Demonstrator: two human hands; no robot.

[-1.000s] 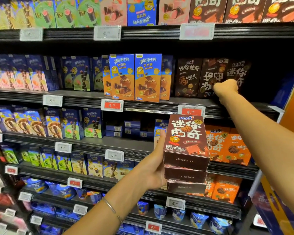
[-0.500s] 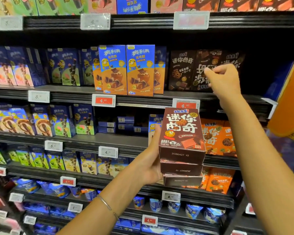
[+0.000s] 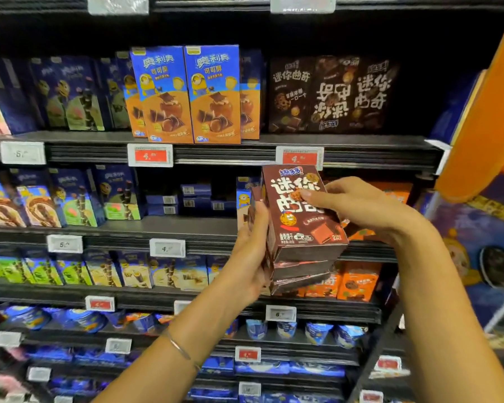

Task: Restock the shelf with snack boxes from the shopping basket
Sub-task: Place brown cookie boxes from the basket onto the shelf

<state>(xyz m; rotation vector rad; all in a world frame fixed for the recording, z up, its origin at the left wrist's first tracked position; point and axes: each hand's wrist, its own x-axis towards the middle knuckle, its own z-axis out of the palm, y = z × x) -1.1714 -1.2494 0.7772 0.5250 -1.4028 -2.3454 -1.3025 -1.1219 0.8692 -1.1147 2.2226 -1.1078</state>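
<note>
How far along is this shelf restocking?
Done: brown boxes already stand on the upper shelf. In hand: the left hand holds a stack of three boxes; the right hand grips the top box. Left: shelving these three; the basket is out of view.

Bright light comes from above; the shelf (image 3: 346, 139) recesses are dark. The top price tags (image 3: 117, 4) glare white. Edges are blurred and curved.

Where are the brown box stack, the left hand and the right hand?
brown box stack (image 3: 303, 234), head view, front face of the top box.
left hand (image 3: 250, 254), head view, base of the thumb.
right hand (image 3: 361, 205), head view, back of the hand.
</note>
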